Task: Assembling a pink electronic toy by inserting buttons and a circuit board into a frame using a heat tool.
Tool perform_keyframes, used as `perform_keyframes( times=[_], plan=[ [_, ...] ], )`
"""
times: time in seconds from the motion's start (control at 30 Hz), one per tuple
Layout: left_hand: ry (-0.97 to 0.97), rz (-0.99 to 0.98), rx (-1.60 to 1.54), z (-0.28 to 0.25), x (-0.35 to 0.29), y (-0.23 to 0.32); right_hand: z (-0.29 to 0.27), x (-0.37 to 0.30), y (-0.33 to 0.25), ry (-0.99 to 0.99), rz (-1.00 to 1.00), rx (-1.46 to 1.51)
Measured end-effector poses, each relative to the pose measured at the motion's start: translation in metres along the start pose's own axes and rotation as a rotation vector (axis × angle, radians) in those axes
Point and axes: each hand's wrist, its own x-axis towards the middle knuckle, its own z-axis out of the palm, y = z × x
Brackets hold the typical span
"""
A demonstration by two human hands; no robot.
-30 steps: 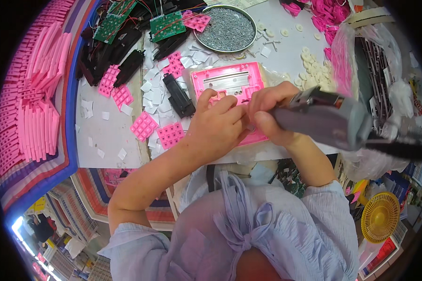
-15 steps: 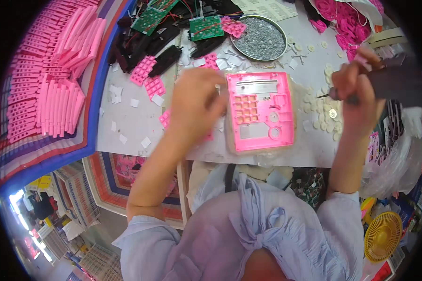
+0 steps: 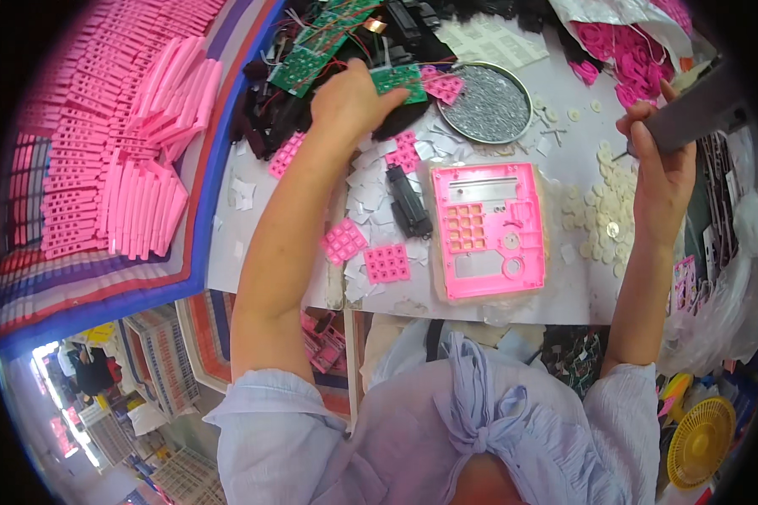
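Note:
At the back of the table, my left hand (image 3: 345,103) is over the left end of a green circuit board (image 3: 403,84) with wires. Its thumb is stretched out by the board, apart from the fingers, some of which are hidden. My right hand (image 3: 665,164), up at the right, grips a dark grey power screwdriver (image 3: 699,109). Between the hands lies a pink plastic housing (image 3: 526,219) with a keypad grid and round openings. A black elongated plastic part (image 3: 408,202) rests at its left, near pink rubber keypads (image 3: 345,241).
A round dish of small screws (image 3: 487,101) stands behind the housing. Pale round discs (image 3: 606,223) lie to its right, and white paper bits (image 3: 366,189) to its left. Pink strips (image 3: 143,215) fill a striped, blue-edged area at far left. A bag of pink pieces (image 3: 619,50) sits back right.
My left hand has moved from beside the housing back to the circuit board. The black part and keypads it covered now show. The screwdriver is still in my right hand. The view has shifted.

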Motion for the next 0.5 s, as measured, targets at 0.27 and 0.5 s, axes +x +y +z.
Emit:
perform_keyframes(
  times=[0.27, 0.5],
  plan=[
    [0.074, 0.117, -0.225, 0.0, 0.002, -0.027, -0.002, -0.007, 0.002, 0.023, 0.035, -0.026],
    [-0.079, 0.059, -0.239, -0.061, -0.07, -0.081, -0.032, -0.023, 0.004, -0.015, 0.063, -0.039]
  ],
)
